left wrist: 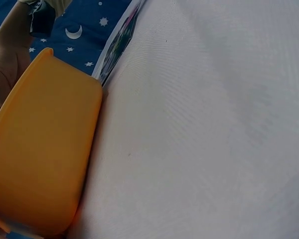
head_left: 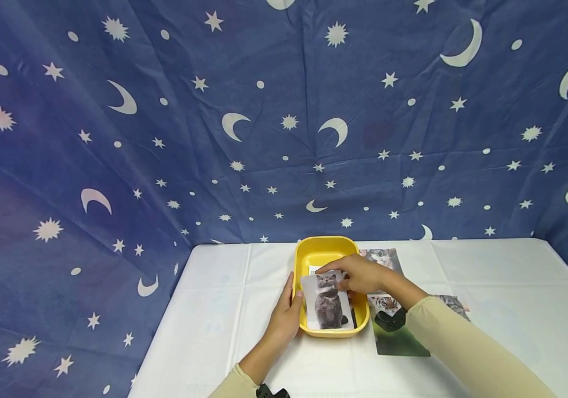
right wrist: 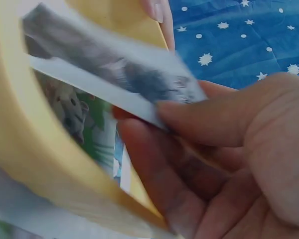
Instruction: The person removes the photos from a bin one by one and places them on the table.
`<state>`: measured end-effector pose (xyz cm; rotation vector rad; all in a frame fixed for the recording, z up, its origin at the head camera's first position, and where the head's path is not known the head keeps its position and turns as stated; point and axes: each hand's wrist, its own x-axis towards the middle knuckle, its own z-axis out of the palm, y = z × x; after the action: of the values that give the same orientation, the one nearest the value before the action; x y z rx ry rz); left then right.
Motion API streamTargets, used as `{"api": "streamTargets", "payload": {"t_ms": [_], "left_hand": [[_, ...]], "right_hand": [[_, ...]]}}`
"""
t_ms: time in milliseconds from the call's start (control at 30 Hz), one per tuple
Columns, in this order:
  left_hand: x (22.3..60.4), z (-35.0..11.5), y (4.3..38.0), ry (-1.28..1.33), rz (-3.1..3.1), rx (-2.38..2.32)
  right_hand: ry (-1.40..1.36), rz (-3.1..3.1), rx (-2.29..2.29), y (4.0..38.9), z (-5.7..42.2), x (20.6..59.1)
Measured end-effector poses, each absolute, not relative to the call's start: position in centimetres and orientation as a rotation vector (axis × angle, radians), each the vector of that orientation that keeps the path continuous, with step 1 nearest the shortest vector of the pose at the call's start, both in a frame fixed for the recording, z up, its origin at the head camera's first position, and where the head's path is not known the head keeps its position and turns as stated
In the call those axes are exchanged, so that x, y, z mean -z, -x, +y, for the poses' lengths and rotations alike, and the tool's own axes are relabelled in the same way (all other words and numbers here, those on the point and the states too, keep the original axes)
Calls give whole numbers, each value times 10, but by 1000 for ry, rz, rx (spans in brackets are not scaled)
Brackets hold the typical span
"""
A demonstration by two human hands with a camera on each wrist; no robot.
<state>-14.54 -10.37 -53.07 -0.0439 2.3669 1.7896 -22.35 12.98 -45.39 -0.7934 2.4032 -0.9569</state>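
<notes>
A photo card of a grey cat (head_left: 327, 304) is pinched between the thumb and fingers of my right hand (head_left: 358, 274). It is tilted over a yellow plastic tub (head_left: 326, 243). In the right wrist view the thumb presses on the near end of the cat card (right wrist: 124, 69), fingers beneath. More photo cards (right wrist: 72, 112) lie inside the tub, one showing a pale animal on green; the held card partly hides them. My left hand (head_left: 284, 314) holds the tub's left side, thumb at the rim and fingers along the outer wall (left wrist: 45, 144).
Right of the tub, several photo cards lie on the white tablecloth (head_left: 503, 320): a cat card (head_left: 383, 256) at the back, a tiger card (head_left: 398, 338) nearer, and another card (head_left: 455, 303) partly under the right sleeve. A blue star-patterned cloth (head_left: 264, 132) hangs behind the table.
</notes>
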Motion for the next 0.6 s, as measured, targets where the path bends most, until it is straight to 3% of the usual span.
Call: {"api": "streamTargets", "payload": {"t_ms": [200,400,600], "left_hand": [[530,-102,145,50,2376,-1795],[532,-101,145,44,2386,-1824],[533,-99,146,77,2379,-1819]], "right_hand": [[779,2498,1174,221,149,456],[542,2512,1474,220,178,457],[414,2630,1492,217,215,454]]}}
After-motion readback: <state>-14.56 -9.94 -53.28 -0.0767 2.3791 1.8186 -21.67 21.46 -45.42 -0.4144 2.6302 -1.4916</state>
